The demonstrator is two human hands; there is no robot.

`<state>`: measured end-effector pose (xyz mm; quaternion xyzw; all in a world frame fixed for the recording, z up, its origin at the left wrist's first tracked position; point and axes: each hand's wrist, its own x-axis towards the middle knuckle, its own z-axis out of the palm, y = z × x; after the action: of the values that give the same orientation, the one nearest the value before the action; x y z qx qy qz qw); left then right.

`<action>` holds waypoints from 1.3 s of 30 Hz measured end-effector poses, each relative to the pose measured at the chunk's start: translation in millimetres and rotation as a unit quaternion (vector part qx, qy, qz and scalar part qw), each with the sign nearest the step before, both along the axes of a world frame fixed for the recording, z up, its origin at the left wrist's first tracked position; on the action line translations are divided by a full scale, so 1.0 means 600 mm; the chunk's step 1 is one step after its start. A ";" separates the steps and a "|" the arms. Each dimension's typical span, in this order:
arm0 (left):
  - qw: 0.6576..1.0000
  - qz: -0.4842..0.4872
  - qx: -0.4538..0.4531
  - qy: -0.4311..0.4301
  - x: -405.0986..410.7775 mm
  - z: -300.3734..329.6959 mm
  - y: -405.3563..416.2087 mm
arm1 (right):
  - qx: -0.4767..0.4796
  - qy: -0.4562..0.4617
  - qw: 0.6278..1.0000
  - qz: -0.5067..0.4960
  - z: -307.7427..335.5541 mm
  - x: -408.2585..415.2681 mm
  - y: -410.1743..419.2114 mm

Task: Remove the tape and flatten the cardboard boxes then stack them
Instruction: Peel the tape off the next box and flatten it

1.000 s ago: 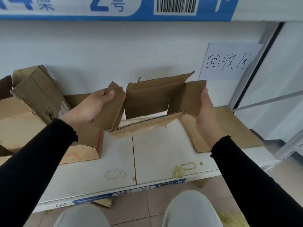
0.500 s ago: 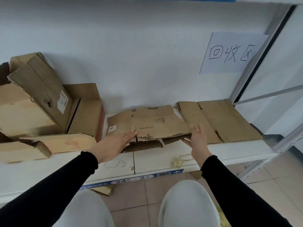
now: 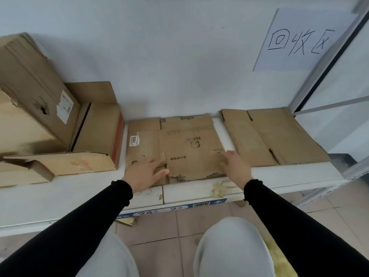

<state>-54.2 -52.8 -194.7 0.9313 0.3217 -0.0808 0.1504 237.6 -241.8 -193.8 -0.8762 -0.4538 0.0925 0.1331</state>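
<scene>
A flattened brown cardboard box (image 3: 185, 144) with printing and a white number sticker lies flat on the white shelf (image 3: 279, 176), in the middle. My left hand (image 3: 146, 172) presses its near left corner with straight, spread fingers. At the box's near right edge my right hand (image 3: 235, 166) rests flat, fingers straight. To the right lies another flattened cardboard sheet (image 3: 275, 136), against the wall. Neither hand holds anything.
Several unflattened cardboard boxes (image 3: 40, 124) are piled on the shelf's left side, one open box (image 3: 60, 164) in front. A paper sign (image 3: 299, 41) hangs on the wall. A metal rack post (image 3: 327, 62) stands at the right. Tape scraps (image 3: 217, 190) lie at the shelf's front edge.
The box that both hands held up open a second ago now lies flat on the shelf. Both hands have come down onto it and press it.
</scene>
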 end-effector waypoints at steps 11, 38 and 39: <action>0.998 0.025 0.043 -0.026 0.135 -0.080 0.070 | -0.082 -0.044 0.976 0.199 -0.080 -0.051 0.153; 0.988 0.137 0.077 -0.006 0.161 -0.097 0.205 | -0.104 -0.022 0.969 0.223 -0.092 -0.019 0.193; 0.986 0.148 0.079 -0.002 0.163 -0.094 0.201 | -0.107 -0.023 0.970 0.218 -0.095 -0.026 0.173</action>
<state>43.6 67.6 -251.0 0.8826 0.4609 -0.0302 0.0874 222.1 -137.9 -251.1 -0.7671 -0.6244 0.1470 0.0042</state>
